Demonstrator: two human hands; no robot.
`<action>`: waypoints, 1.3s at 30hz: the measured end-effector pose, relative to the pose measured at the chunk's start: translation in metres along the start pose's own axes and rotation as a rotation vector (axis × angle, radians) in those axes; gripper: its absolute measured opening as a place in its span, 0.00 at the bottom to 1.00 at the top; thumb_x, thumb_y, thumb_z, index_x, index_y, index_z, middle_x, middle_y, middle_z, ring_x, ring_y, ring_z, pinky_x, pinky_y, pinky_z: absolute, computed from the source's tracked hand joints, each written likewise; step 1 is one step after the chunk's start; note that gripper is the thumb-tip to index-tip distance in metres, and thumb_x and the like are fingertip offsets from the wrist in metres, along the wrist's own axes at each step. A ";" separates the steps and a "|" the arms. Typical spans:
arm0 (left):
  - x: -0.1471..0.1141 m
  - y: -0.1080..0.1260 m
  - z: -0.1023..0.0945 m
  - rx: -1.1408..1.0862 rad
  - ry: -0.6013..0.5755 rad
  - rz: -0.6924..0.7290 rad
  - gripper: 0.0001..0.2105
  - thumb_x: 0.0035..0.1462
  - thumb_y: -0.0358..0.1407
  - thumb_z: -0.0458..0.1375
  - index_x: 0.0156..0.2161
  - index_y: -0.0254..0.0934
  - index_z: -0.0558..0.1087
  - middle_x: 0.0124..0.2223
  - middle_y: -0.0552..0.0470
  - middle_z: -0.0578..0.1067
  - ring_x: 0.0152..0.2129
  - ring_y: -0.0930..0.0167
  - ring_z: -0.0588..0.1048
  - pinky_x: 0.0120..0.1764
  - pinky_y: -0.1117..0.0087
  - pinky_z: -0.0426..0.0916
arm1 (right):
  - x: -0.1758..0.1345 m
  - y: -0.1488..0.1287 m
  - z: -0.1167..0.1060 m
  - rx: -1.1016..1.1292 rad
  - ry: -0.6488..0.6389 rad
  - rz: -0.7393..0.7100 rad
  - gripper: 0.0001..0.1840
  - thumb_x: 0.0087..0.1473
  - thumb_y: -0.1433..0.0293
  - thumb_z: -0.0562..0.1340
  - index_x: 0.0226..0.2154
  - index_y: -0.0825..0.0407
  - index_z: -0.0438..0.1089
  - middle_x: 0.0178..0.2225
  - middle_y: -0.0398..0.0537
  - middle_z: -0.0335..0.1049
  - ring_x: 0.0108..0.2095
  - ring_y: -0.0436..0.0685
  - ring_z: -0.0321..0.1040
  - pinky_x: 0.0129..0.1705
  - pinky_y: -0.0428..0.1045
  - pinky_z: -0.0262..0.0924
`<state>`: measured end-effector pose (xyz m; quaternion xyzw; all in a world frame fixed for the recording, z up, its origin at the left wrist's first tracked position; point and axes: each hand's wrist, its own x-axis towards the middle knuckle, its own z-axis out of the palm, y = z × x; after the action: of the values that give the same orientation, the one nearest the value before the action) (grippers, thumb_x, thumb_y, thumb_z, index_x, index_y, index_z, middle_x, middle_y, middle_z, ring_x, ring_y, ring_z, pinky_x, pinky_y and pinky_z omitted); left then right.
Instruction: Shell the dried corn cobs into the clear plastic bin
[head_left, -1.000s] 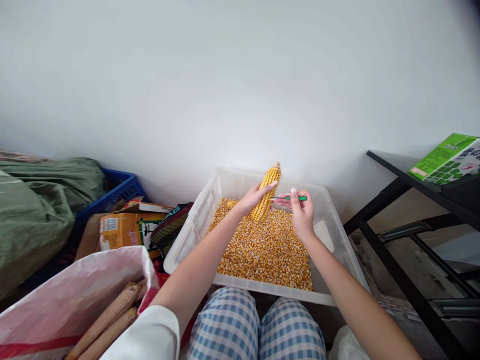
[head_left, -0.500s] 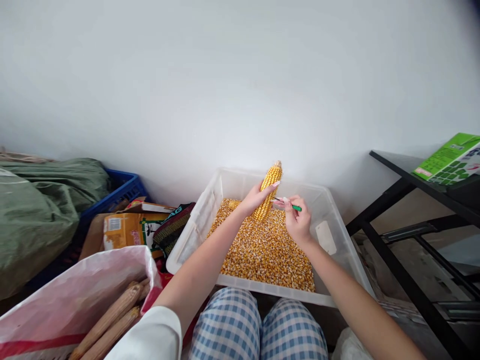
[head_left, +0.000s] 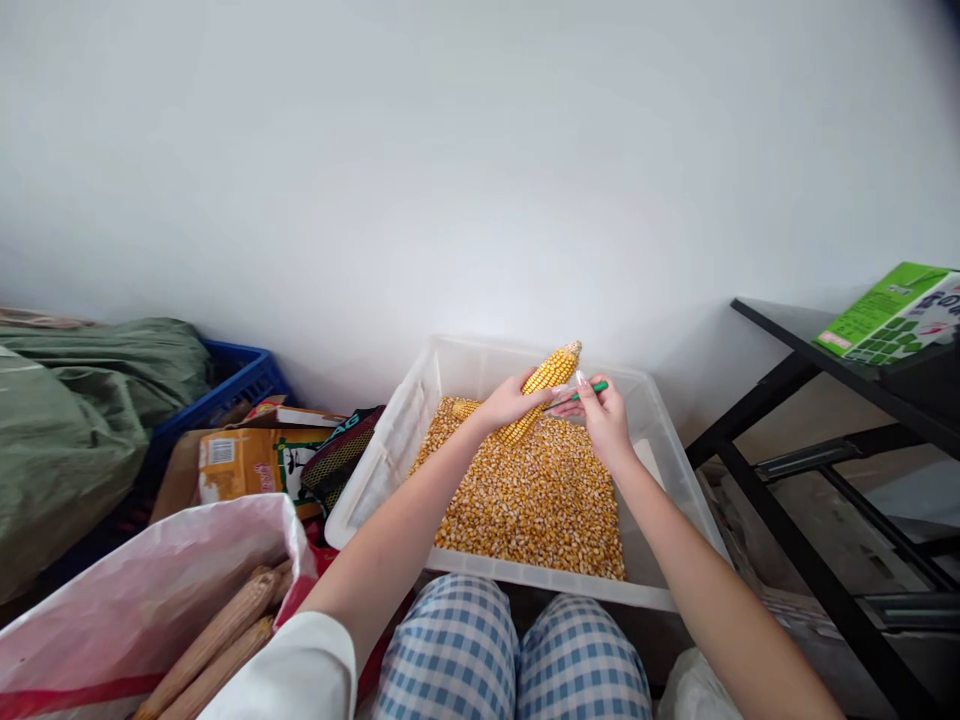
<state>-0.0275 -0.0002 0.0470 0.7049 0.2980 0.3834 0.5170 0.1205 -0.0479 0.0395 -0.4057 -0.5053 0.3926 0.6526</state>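
Observation:
My left hand [head_left: 516,400] is wrapped round a yellow corn cob [head_left: 553,372], tilted with its tip up and to the right. My right hand [head_left: 602,412] grips a thin screwdriver-like tool with a green handle [head_left: 598,387]. Its dark shaft points left, close against the cob's side; whether the tip touches the kernels I cannot tell. Beneath both hands, loose corn kernels [head_left: 525,510] cover much of the floor of a clear plastic bin [head_left: 555,577]. Another cob [head_left: 465,409] lies on the kernels at the bin's left.
On the left stands a white and red sack [head_left: 187,540] holding bare cobs [head_left: 217,640]. Behind it are an orange package [head_left: 240,465], a blue crate [head_left: 240,375] and a green cloth [head_left: 97,400]. To the right, a black metal frame [head_left: 795,510] carries a green carton [head_left: 885,315].
The corn cob has tilted further right, and its tip has come down. My right hand has shifted slightly up, turning the tool so its green handle points upward to the right.

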 end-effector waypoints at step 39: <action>0.002 0.000 0.004 -0.349 0.023 -0.220 0.25 0.49 0.52 0.52 0.44 0.34 0.62 0.26 0.50 0.70 0.19 0.72 0.71 0.24 0.68 0.69 | -0.006 -0.012 0.010 0.028 0.098 -0.123 0.13 0.50 0.59 0.57 0.29 0.51 0.56 0.26 0.43 0.70 0.27 0.51 0.72 0.30 0.48 0.68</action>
<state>-0.0232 -0.0010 0.0467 0.5635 0.3079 0.3785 0.6666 0.1113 -0.0566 0.0502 -0.3835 -0.4912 0.3387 0.7049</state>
